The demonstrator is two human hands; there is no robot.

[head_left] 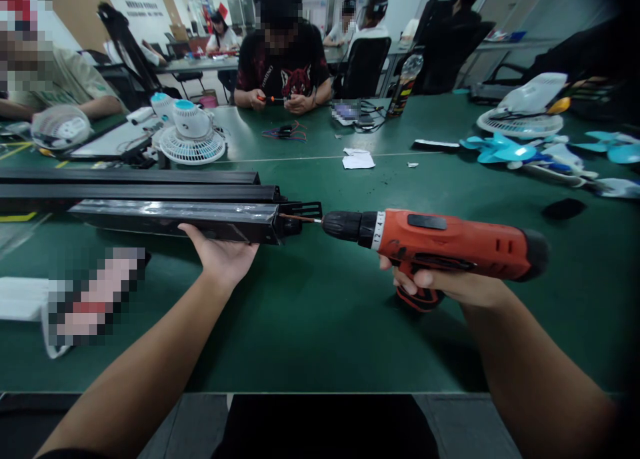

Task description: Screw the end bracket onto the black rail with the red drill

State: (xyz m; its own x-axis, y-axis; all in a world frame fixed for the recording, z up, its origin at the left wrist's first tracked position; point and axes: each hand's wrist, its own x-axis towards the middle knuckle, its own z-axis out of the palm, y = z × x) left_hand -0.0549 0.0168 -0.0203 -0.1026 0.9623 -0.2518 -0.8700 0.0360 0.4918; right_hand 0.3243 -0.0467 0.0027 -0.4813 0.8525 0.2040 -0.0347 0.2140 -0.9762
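My right hand (430,282) is wrapped round the handle of a red cordless drill (450,242), which points left. A long thin bit (303,218) runs from its black chuck to the end of a long black bar (230,213) with a shiny, film-like top. Whether the tip sits inside a screw there, I cannot see. My left hand (225,255) grips the near side of this bar close to that end, thumb along its side, other fingers hidden underneath. Dark brackets (305,209) stick out at the bar's end.
Two more black bars (150,192) lie behind, parallel. Fan parts (193,135) stand at the left, blue fan blades (500,149) at the right. White paper (358,159) and a bottle (403,85) are farther back. Across the green table (320,339) a person (285,65) holds a screwdriver.
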